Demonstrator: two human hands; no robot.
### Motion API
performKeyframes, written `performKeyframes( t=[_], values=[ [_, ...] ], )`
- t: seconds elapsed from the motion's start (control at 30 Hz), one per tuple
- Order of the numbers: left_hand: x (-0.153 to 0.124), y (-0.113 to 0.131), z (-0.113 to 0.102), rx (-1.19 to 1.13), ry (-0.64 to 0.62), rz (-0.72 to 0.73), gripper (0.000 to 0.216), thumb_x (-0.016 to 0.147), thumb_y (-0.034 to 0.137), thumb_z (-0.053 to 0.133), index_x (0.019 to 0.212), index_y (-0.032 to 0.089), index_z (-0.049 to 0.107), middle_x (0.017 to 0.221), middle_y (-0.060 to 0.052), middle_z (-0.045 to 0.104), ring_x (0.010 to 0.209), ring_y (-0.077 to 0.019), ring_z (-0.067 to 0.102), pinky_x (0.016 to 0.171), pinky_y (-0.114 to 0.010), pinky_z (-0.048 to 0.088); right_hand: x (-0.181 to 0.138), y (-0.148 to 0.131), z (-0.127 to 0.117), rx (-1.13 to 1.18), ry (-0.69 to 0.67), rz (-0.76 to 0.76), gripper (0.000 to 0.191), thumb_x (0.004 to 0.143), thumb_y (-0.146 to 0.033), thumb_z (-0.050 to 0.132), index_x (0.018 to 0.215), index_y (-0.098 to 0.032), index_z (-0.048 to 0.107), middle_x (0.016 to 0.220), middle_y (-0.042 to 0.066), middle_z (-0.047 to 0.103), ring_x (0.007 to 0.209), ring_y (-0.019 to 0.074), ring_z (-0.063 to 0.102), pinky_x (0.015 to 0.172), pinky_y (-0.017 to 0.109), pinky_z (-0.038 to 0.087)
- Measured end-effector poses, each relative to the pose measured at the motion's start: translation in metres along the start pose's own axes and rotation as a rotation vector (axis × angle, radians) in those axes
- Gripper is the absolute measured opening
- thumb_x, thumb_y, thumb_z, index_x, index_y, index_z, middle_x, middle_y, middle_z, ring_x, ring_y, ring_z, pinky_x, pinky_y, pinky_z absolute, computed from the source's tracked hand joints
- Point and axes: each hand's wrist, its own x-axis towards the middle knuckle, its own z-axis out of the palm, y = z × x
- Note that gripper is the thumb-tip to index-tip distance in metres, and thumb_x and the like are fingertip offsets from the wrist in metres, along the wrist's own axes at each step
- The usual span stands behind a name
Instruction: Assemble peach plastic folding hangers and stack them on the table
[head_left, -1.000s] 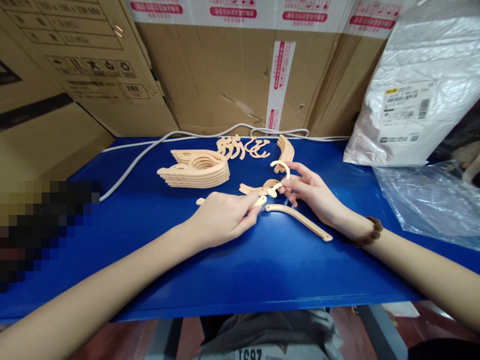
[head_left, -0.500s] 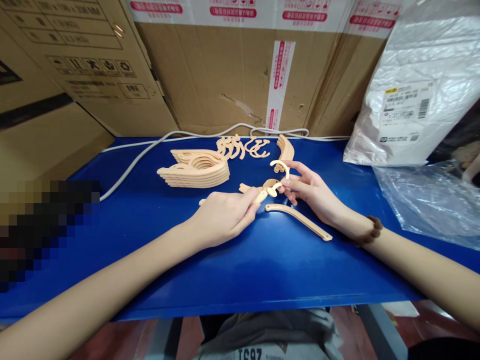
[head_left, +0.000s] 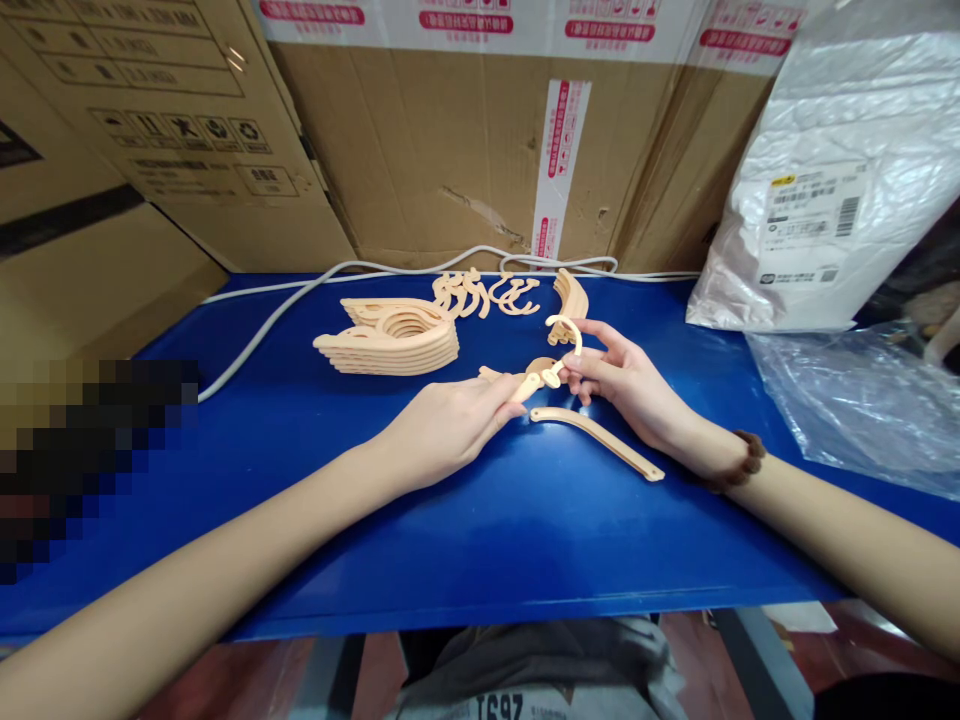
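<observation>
My left hand (head_left: 448, 428) is closed on a pale wooden hanger arm (head_left: 525, 385), lifted a little off the blue table (head_left: 300, 480). My right hand (head_left: 622, 385) pinches a small wooden hook piece (head_left: 564, 335) and holds its lower end against the round end of that arm. A second loose hanger arm (head_left: 596, 440) lies flat just below both hands, touching neither.
A stack of curved wooden hanger pieces (head_left: 394, 340) sits behind my left hand, with several loose hooks (head_left: 487, 295) and a small pile of arms (head_left: 571, 293) farther back. A white cable (head_left: 300, 295) runs along the back. Cardboard boxes (head_left: 480, 130) wall the rear; plastic bags (head_left: 825, 200) stand right.
My left hand has lifted its hanger arm off the table and moved it right and up, bringing its end to the hook piece in my right hand. The right hand has barely moved.
</observation>
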Motion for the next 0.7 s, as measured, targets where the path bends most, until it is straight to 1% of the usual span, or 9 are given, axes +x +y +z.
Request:
performKeyframes(
  t=[0.17,0.27,0.37,0.53,0.7],
  values=[
    [0.0004,0.0002,-0.0003,-0.132,-0.013,0.002,0.036,0.104,0.034,0.028,0.124,0.015,0.052,0.111,-0.01,0.066,0.099,-0.0236,0.066,0.08,-0.034,0.053,-0.0002,-0.0001,0.0,0.0,-0.013,0.0,0.05,0.077,-0.033,0.075,0.119,-0.022,0.051,0.081,-0.001,0.069,0.061,0.0087,0.06,0.052,0.02,0.046],
    [-0.0002,0.001,-0.001,-0.165,-0.04,-0.027,0.037,0.104,0.034,0.028,0.127,0.016,0.05,0.115,-0.01,0.065,0.1,-0.0246,0.065,0.081,-0.037,0.053,0.0002,0.0003,0.0,0.003,-0.023,-0.006,0.051,0.077,-0.032,0.075,0.12,-0.021,0.051,0.08,-0.001,0.069,0.064,0.0093,0.062,0.052,0.019,0.047],
    [-0.0002,0.0015,-0.0003,-0.168,-0.035,-0.033,0.037,0.104,0.034,0.029,0.128,0.017,0.05,0.117,-0.011,0.065,0.101,-0.0248,0.064,0.083,-0.038,0.053,0.0011,0.001,-0.0002,0.011,-0.033,-0.019,0.052,0.077,-0.03,0.076,0.122,-0.02,0.051,0.079,-0.002,0.068,0.067,0.0095,0.061,0.052,0.018,0.047],
    [0.0009,0.0014,0.0034,-0.094,0.041,0.04,0.037,0.104,0.031,0.029,0.122,0.012,0.054,0.112,-0.012,0.067,0.099,-0.0236,0.065,0.084,-0.035,0.053,0.0013,0.0019,-0.001,0.024,-0.046,-0.017,0.05,0.077,-0.028,0.075,0.121,-0.02,0.052,0.077,-0.004,0.066,0.054,0.0042,0.051,0.05,0.016,0.042],
    [0.0025,0.0001,0.006,0.049,0.153,0.156,0.039,0.105,0.029,0.028,0.115,0.01,0.059,0.106,-0.012,0.069,0.093,-0.021,0.065,0.081,-0.032,0.051,0.0008,0.001,-0.0021,-0.012,-0.055,-0.016,0.05,0.078,-0.029,0.075,0.12,-0.019,0.051,0.081,0.0,0.068,0.055,0.0048,0.048,0.049,0.017,0.038]
  ],
)
